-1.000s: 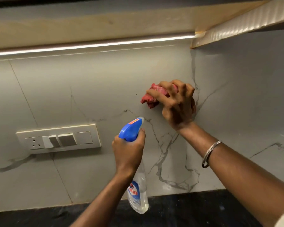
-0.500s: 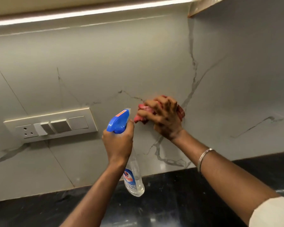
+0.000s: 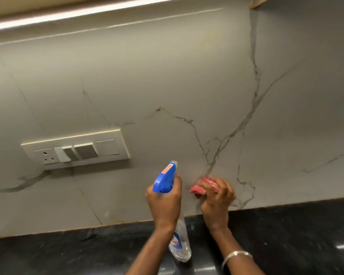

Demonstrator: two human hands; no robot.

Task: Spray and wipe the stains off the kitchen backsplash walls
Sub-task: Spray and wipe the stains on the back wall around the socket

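The backsplash (image 3: 167,76) is grey marble-look tile with dark veins, meeting a second wall at the right corner. My right hand (image 3: 216,199) holds a bunched red cloth (image 3: 199,188) and presses it against the wall low down, just above the counter. My left hand (image 3: 164,203) grips the neck of a clear spray bottle (image 3: 180,241) with a blue trigger head (image 3: 165,178), nozzle pointing at the wall just left of the cloth. The bottle hangs below my fist over the counter.
A white switch and socket plate (image 3: 75,150) is set in the wall to the left. A black stone counter (image 3: 68,253) runs along the bottom. A light strip (image 3: 68,14) glows under the upper cabinet. A silver bangle (image 3: 236,257) circles my right wrist.
My right hand has wiped the red cloth down the wall from mid height to just above the counter. The view has tilted down, and the left hand with the bottle kept beside it.
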